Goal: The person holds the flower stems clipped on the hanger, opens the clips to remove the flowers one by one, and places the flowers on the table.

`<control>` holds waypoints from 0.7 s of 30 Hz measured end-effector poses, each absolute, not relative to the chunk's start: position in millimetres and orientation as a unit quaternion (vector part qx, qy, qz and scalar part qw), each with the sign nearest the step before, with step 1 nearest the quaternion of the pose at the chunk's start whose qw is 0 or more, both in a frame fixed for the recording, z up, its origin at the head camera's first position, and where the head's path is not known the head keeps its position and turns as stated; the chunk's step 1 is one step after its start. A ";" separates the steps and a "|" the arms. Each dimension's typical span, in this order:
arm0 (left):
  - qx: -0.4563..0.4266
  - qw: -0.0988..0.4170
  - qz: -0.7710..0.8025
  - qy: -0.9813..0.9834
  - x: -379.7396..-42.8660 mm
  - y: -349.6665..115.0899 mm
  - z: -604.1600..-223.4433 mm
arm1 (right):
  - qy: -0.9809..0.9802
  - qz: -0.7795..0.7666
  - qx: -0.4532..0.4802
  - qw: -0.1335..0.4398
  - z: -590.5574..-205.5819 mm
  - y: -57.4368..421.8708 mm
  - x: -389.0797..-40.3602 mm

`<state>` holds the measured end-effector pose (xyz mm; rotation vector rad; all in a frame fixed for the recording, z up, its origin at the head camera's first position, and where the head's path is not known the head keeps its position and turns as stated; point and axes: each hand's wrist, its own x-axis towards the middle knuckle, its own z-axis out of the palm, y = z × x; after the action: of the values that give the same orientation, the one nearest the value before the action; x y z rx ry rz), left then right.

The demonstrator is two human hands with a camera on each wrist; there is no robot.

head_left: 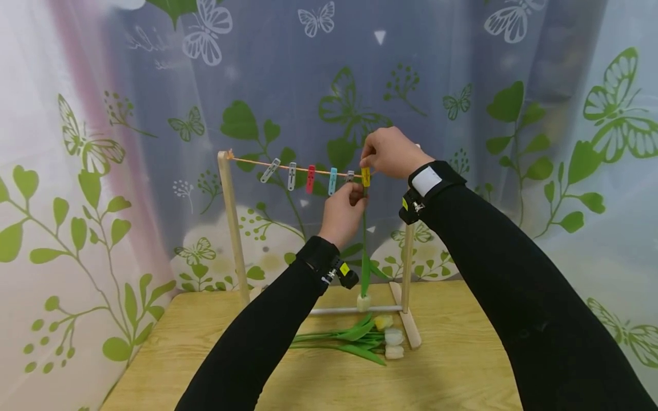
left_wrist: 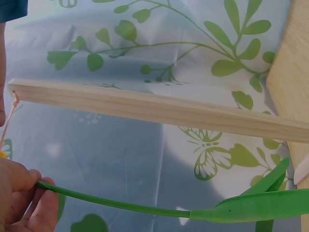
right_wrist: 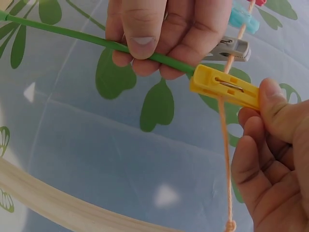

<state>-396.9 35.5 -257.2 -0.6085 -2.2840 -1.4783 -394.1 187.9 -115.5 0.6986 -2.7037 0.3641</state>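
My right hand (head_left: pixel 392 153) pinches the tail end of a yellow clothespin (right_wrist: pixel 226 87) on an orange string (right_wrist: pixel 225 145). Just below, my left hand (head_left: pixel 343 212) pinches the green stem of an artificial tulip (left_wrist: pixel 125 204) near its end, and that end meets the clothespin's mouth in the right wrist view. Head down, the tulip hangs with its pale bloom (head_left: pixel 363 302) at the frame's lower bar. Left of the hands, a grey clothespin (right_wrist: pixel 231 48), a light blue one (head_left: pixel 332 181), a red one (head_left: pixel 311 179) and more grey ones sit on the string.
A wooden frame with a left post (head_left: pixel 233 228), a right post (head_left: pixel 408 268) and a foot (head_left: pixel 406 319) stands on the wooden table (head_left: pixel 452 354). Several tulips (head_left: pixel 360 337), yellow and white, lie in front of it. A patterned curtain (head_left: pixel 288 74) hangs behind.
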 end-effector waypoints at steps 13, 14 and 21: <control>-0.220 0.170 -0.523 -0.806 -397.4 32.9 -266.9 | -0.945 0.132 0.247 0.171 -119.7 187.3 -388.7; -0.220 0.170 -0.521 -0.807 -397.5 32.5 -267.7 | -0.945 0.130 0.248 0.170 -119.8 187.5 -388.3; -0.224 0.170 -0.522 -0.805 -396.7 29.7 -270.7 | -0.943 0.134 0.255 0.170 -118.7 188.5 -387.3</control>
<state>-396.7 29.7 -270.7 -0.6375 -2.2882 -1.4824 -387.3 188.5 -118.7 0.7234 -2.6782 0.3803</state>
